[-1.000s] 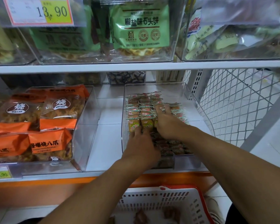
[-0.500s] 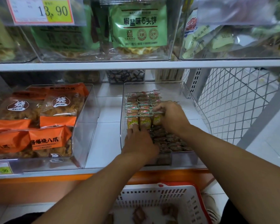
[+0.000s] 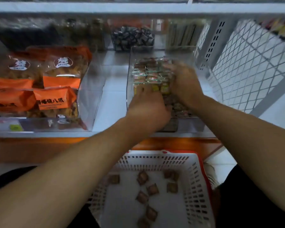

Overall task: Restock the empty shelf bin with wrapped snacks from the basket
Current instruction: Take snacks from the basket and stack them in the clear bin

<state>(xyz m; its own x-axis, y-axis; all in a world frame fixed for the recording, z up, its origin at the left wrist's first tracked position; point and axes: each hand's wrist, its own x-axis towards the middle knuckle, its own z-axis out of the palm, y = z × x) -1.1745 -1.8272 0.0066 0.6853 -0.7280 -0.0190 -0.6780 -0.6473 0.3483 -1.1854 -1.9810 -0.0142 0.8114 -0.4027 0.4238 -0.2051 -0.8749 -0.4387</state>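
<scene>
A clear shelf bin (image 3: 129,66) holds tidy rows of small wrapped snacks (image 3: 146,74) at its back and a looser brown pile (image 3: 176,106) towards the front. My left hand (image 3: 148,107) lies on the front row with its fingers stretched forward over the packets. My right hand (image 3: 186,84), blurred, is curled over the right side of the rows. Below the shelf stands a white basket (image 3: 156,157) with a red rim. Several brown wrapped snacks (image 3: 152,189) lie scattered on its floor.
A clear bin of orange snack bags (image 3: 56,99) stands to the left, with a strip of bare white shelf (image 3: 112,99) between the bins. A white wire mesh panel (image 3: 245,66) closes the right side. A bin of dark wrapped candies (image 3: 132,37) sits behind, under the upper shelf (image 3: 138,8).
The view has tilted down, so the basket floor now shows and the upper bins are gone. Both hands remain on the snack rows; my right hand has curled tighter over their right side.
</scene>
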